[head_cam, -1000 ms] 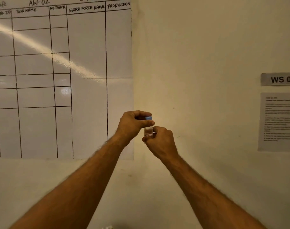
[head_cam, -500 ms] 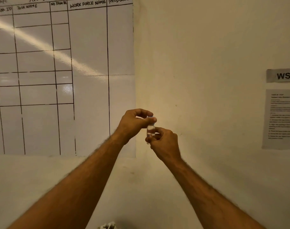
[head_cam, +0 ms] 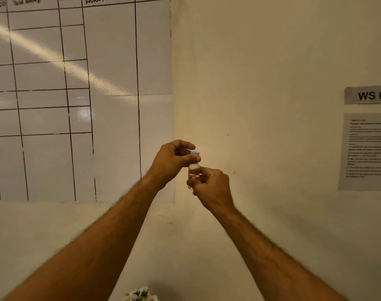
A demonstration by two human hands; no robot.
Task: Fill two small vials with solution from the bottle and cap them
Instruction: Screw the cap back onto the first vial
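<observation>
I hold a small clear glass vial (head_cam: pixel 193 170) upright in front of the wall, at arm's length. It has clear liquid inside and a small label on its side. My right hand (head_cam: pixel 212 187) grips its lower part from the right. My left hand (head_cam: pixel 174 159) pinches the blue cap (head_cam: pixel 195 153) that sits on the vial's top, thumb and fingers around it. The bottle and any second vial are out of view.
A white grid board (head_cam: pixel 81 94) hangs on the left wall. A sign reading "WS 03" (head_cam: pixel 368 95) and a printed sheet (head_cam: pixel 365 151) hang at the right. Something white with dark specks (head_cam: pixel 140 295) shows at the bottom edge.
The camera has tilted down a little, so the board and signs sit higher. My hands stay on the vial and cap; the left fingers have shifted around the cap.
</observation>
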